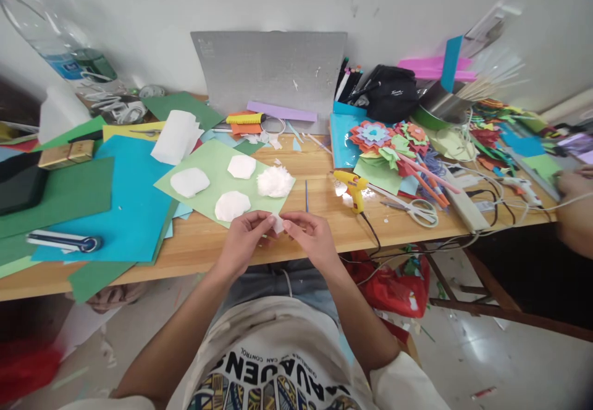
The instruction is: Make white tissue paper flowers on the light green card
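Observation:
Between my left hand (248, 235) and my right hand (315, 237) is a small piece of white paper (278, 223), pinched by the fingers of both. The hands are above the table's front edge, at the near corner of a light green sheet (213, 164). On that sheet lie several white paper pieces, among them a rounded one (190, 182) at the left and a fluffy, fringed one (275, 181) at the right. A thin blue stick (306, 196) lies just beyond my right hand.
Right of my hands are a yellow glue gun (353, 189), scissors (419, 211) and layered paper flowers (374, 135). Blue card (134, 194), a stapler (65, 241) and folded white paper (176, 137) lie left. A closed laptop (273, 76) leans behind. Another person's hand (576, 184) is far right.

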{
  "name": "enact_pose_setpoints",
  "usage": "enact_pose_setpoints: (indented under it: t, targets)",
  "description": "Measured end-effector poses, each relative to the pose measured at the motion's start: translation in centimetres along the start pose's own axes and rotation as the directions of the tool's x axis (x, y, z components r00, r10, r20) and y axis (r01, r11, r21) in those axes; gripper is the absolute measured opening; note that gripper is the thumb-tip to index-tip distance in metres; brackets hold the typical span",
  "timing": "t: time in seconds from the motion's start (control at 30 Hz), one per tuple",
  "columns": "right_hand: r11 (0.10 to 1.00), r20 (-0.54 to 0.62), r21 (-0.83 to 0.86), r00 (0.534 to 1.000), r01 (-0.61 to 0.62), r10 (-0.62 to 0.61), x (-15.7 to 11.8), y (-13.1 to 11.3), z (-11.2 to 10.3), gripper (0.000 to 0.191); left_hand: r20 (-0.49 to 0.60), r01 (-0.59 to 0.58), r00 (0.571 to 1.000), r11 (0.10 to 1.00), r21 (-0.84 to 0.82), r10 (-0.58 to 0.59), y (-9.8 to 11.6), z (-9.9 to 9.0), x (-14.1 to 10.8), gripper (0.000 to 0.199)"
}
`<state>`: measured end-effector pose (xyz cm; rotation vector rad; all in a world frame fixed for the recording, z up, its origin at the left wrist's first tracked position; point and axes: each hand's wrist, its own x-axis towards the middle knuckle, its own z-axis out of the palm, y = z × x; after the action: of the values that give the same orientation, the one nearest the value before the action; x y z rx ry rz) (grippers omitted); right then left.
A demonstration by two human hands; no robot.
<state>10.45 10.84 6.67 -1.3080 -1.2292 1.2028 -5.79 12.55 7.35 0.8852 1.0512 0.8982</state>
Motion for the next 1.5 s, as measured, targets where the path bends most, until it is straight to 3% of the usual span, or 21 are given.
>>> enact_pose_setpoints:
  t: [0.27,0.4,0.5,0.67,1.03,1.3,1.5]
  targets:
    - [0.988,-0.018,0.123,0.995,-0.096,0.099,-0.1,0.8,0.4,0.026,-0.046,-0.081,0.996,0.996,0.037,0.083,-1.4,-0.1,0.0,0.034]
    - [0.972,0.003,0.203,0.992,-0.121,0.123,-0.3,0.8,0.7,0.032,-0.023,-0.143,0.989,0.986,0.09,0.146,-1.6,-0.3,-0.1,0.026]
    - [0.961,0.031,0.226,0.987,-0.158,0.155,-0.4,0.7,0.7,0.032,0.014,-0.148,0.989,0.984,0.096,0.147,-1.8,-0.5,-0.2,0.024]
    - [0.957,-0.028,0.248,0.987,-0.148,0.16,-0.6,1.0,0.9,0.024,-0.013,-0.108,0.994,0.992,0.069,0.11,-1.9,-0.4,-0.4,0.027]
    - [0.987,-0.091,0.152,0.995,0.052,-0.039,-1.7,1.6,1.1,0.009,-0.013,-0.052,0.999,0.999,0.008,0.052,-1.7,0.2,-0.5,0.028]
    - [0.979,-0.085,0.007,0.975,0.206,-0.205,-1.6,1.6,1.0,0.012,-0.019,-0.098,0.995,0.995,-0.017,0.097,-1.8,0.0,-0.3,0.029]
    - [0.966,-0.1,-0.073,0.962,0.25,-0.256,-1.6,1.6,1.0,0.016,-0.049,-0.137,0.989,0.986,0.099,0.143,-1.4,0.2,-0.1,0.038]
